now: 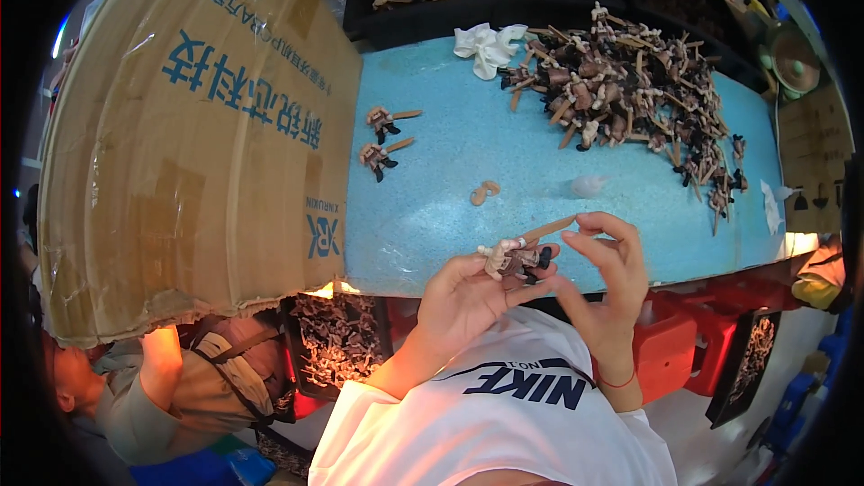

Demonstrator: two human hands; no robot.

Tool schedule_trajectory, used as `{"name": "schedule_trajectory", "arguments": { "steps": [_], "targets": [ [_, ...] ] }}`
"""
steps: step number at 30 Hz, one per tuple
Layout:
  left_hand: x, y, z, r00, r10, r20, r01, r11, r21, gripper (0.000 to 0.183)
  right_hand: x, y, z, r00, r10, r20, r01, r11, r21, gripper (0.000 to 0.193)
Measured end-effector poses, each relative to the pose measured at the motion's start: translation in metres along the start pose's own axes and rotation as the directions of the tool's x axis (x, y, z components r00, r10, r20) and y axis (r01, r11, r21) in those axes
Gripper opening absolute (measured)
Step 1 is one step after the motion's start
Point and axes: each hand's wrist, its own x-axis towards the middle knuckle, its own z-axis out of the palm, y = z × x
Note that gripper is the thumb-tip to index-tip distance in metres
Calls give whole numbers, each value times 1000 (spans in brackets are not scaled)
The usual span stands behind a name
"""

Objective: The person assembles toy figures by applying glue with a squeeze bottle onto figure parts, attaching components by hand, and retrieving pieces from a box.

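The left hand (pixel 461 297) gripped a small figurine (pixel 513 261) between its fingers; the right hand (pixel 616 274) curled beside its brown strip (pixel 549 229), grip unclear; a figurine heap (pixel 621 81) lay far right

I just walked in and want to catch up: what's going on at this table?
A person is handling a small figure over the near edge of a blue tabletop. Their left grip holds it, while the fingertips of the right grip are at the far end of the tan strip sticking out from it. Two similar figures lie near the cardboard box, and a large pile sits toward the far right.
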Motion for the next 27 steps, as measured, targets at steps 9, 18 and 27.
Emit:
{"name": "schedule_trajectory", "arguments": {
  "steps": [9, 18, 27],
  "targets": [
    [-3, -6, 6, 996, -71, 61, 78, 990, -118, 47, -6, -10, 7, 999, -25, 40, 29, 995, -99, 42],
    [-5, -11, 5, 995, -99, 15, 98, 994, 40, 54, -15, -7, 7, 994, -110, 20, 112, 980, -166, 38],
    [-2, -13, 3, 993, -106, 44, 98, 984, 150, 52, -18, -12, 7, 993, -115, 1, 114, 982, -149, 40]
  ]
}}
